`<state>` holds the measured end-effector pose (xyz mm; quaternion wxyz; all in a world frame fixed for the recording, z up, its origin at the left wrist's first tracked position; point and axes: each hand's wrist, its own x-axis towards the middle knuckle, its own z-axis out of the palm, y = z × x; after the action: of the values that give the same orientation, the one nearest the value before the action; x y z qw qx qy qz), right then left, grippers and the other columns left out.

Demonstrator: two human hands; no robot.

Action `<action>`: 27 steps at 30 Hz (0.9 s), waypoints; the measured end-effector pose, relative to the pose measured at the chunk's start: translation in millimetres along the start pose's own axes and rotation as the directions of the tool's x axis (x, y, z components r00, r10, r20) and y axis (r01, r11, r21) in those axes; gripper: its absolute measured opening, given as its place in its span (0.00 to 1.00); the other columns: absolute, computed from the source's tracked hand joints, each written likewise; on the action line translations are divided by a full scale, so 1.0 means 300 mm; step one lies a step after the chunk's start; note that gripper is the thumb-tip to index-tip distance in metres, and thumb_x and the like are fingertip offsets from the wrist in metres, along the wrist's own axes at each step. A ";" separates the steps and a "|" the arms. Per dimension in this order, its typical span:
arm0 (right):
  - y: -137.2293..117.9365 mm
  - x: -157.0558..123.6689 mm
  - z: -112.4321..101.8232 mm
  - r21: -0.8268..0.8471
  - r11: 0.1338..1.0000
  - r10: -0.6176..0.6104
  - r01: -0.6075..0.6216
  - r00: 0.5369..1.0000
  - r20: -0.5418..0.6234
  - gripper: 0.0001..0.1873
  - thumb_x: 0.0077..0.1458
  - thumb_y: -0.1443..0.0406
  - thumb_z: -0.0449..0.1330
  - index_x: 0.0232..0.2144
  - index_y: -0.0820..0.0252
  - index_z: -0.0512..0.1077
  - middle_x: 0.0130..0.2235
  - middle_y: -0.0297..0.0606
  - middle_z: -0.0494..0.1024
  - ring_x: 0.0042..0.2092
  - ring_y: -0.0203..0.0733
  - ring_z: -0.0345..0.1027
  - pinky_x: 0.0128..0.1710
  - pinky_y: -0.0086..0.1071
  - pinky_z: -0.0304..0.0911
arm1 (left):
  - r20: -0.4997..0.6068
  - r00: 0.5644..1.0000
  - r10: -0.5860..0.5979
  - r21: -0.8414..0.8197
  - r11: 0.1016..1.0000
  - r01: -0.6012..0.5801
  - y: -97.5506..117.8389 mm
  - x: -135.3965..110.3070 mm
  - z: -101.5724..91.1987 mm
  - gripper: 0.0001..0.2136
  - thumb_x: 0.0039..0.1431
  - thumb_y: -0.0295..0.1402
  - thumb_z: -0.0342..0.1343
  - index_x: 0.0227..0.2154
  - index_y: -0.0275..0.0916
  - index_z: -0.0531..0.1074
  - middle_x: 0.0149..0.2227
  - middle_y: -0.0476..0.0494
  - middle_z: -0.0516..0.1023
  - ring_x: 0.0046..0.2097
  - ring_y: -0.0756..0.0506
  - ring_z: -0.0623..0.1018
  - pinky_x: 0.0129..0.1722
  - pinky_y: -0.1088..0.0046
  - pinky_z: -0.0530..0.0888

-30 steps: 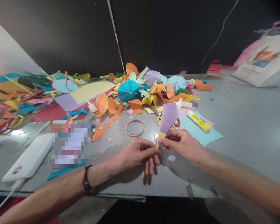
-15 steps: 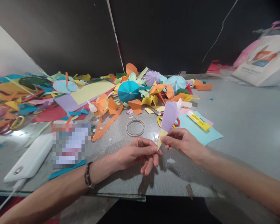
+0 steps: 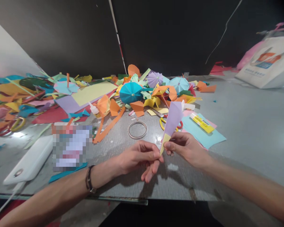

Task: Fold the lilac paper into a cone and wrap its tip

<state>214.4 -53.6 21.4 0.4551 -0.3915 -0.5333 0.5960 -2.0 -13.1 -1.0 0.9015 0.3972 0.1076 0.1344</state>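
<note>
A narrow folded paper wedge (image 3: 174,117), purple with a yellow lower part, is held upright above the table, its point downward. My left hand (image 3: 144,157) pinches the pointed tip between thumb and index finger, the other fingers hanging loose below. My right hand (image 3: 183,145) grips the yellow part from the right side, thumb in front. Behind the wedge lie scissors (image 3: 161,123) with red and yellow handles, partly covered by it. A silvery ring (image 3: 137,130) lies to the left. A yellow glue tube (image 3: 202,122) rests on a light blue sheet (image 3: 211,142) at the right.
Paper scraps and small paper umbrellas, such as a teal one (image 3: 130,92), are heaped along the back. A white power bank (image 3: 29,160) with a cable lies at left beside a blurred-out object (image 3: 72,146). A white bag (image 3: 265,63) stands at the far right.
The purple paper wedge has tilted slightly to the right and shows a wider face. Both hands have shifted down very slightly, still pinching it.
</note>
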 end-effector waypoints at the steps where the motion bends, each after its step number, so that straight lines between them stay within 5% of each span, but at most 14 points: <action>1: 0.001 0.000 0.001 -0.003 1.000 0.000 0.000 1.000 -0.005 0.20 0.50 0.51 0.75 0.26 0.59 0.76 0.24 0.32 0.75 0.26 0.34 0.69 0.30 0.31 0.70 | -0.001 1.000 0.001 -0.005 1.000 -0.001 0.000 0.001 0.000 0.09 0.67 0.34 0.62 0.38 0.31 0.79 0.27 0.43 0.82 0.21 0.49 0.81 0.16 0.82 0.75; 10: 0.000 -0.003 0.007 -0.013 1.000 -0.022 0.022 0.999 -0.031 0.19 0.51 0.51 0.74 0.28 0.59 0.77 0.25 0.32 0.76 0.27 0.35 0.69 0.30 0.31 0.70 | -0.010 1.000 0.004 0.031 1.000 -0.004 0.002 0.002 0.006 0.09 0.68 0.35 0.61 0.37 0.31 0.77 0.25 0.45 0.81 0.20 0.51 0.79 0.16 0.84 0.73; 17: -0.013 -0.016 0.019 0.017 1.000 -0.005 0.004 0.996 0.086 0.17 0.57 0.51 0.70 0.31 0.60 0.78 0.26 0.32 0.76 0.28 0.35 0.70 0.31 0.31 0.70 | 0.025 1.000 -0.014 0.073 0.997 0.013 0.000 -0.002 0.008 0.11 0.68 0.37 0.61 0.37 0.32 0.76 0.24 0.46 0.80 0.19 0.51 0.78 0.16 0.84 0.73; 27: -0.023 -0.012 0.010 -0.087 0.994 0.053 -0.058 0.997 -0.063 0.18 0.55 0.52 0.71 0.28 0.60 0.78 0.26 0.34 0.78 0.27 0.35 0.70 0.31 0.32 0.69 | -0.072 0.996 0.056 0.085 0.995 -0.050 -0.007 0.013 0.006 0.15 0.68 0.39 0.59 0.42 0.27 0.77 0.34 0.35 0.83 0.24 0.46 0.82 0.20 0.77 0.77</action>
<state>213.4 -57.7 28.6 0.4365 -0.4440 -0.5340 0.5720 2.7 -14.5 -1.7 0.8757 0.4317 0.1358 0.1681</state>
